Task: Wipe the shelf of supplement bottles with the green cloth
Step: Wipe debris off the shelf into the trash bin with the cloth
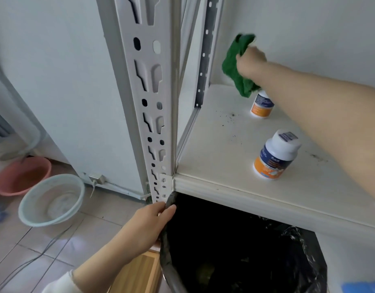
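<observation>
At the far left, the frame edge cuts off a pink basin (21, 176), and a pale basin (51, 199) overlaps it on the tiled floor. The cap of the far supplement bottle (261, 104) is hidden behind the green cloth (235, 66). The right hand (250, 62) is blurred, and a blue object (362, 287) in the bottom right corner is too cropped to name.

The left hand (148, 225) curls its fingers over the rim of a bin (171, 261) lined with a black bag, below the shelf (214, 144). The right hand clutches the bunched green cloth, raised near the shelf's back left corner. I cannot tell whether the cloth touches the wall or the shelf.

A perforated white upright (148, 102) stands between the basins and the shelf. Dark crumbs (231, 117) lie scattered left of the far bottle. The near supplement bottle (275, 155) stands upright beside the reaching forearm.
</observation>
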